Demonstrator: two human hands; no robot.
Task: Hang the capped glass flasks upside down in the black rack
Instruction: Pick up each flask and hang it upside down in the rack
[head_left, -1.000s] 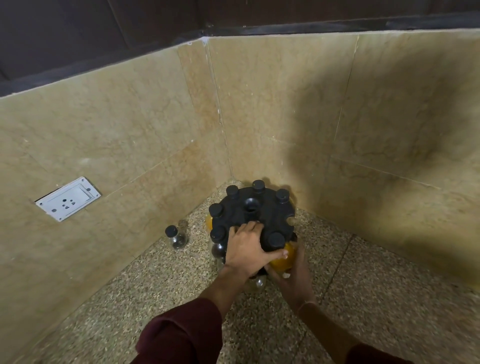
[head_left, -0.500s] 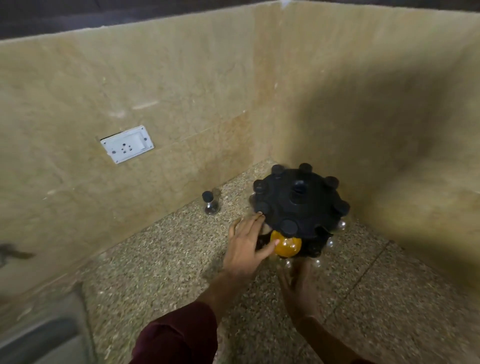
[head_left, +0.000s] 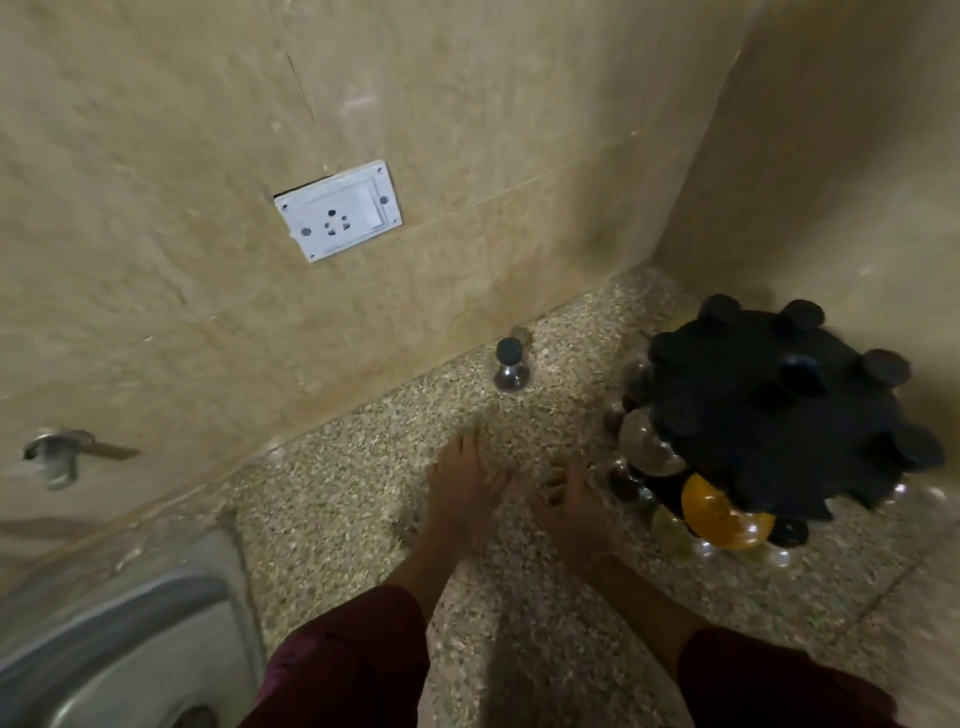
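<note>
The main risk, as I judged it, was knocking the lone flask over: it was small, round-bodied glass, and a hurried, blurred reach could tip it or roll it against the wall.

Both hands hovered low over the speckled counter (head_left: 363, 519), palms down, fingers loosely spread and holding nothing. The left hand (head_left: 464, 501) pointed toward 12 o'clock; the right hand (head_left: 574, 512) lay just beside it at 3 o'clock.

The black rack (head_left: 789, 410), flasks already hanging beneath it, stood at 2 o'clock. The loose capped flask (head_left: 510, 369) stood upright at 12 o'clock, near the wall.
</note>
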